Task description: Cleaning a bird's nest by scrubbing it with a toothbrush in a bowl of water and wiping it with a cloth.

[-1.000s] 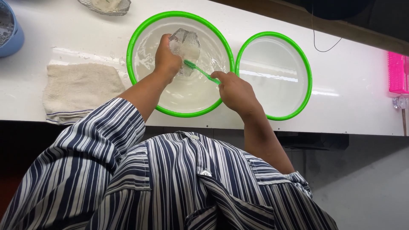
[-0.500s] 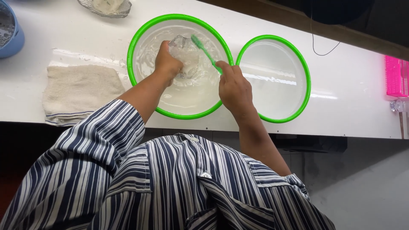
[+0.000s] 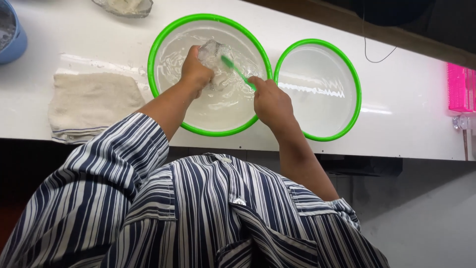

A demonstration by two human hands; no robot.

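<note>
My left hand [image 3: 195, 72] grips a clear glass object [image 3: 215, 53] over the water in a white basin with a green rim [image 3: 163, 37]. My right hand [image 3: 269, 100] holds a green toothbrush [image 3: 237, 72], its head pressed against the glass object. A second green-rimmed basin [image 3: 347, 69], also holding water, stands just to the right and touches the first.
A folded beige cloth [image 3: 94, 101] lies left of the basins on the white counter [image 3: 411, 124]. A blue container [image 3: 11, 37] sits at the far left, a clear dish [image 3: 124, 7] at the top, a pink basket [image 3: 462, 87] at the right edge.
The brush has swung from pointing up-left over the basin's far side to resting on the glass object. Both hands shifted slightly within the left basin.
</note>
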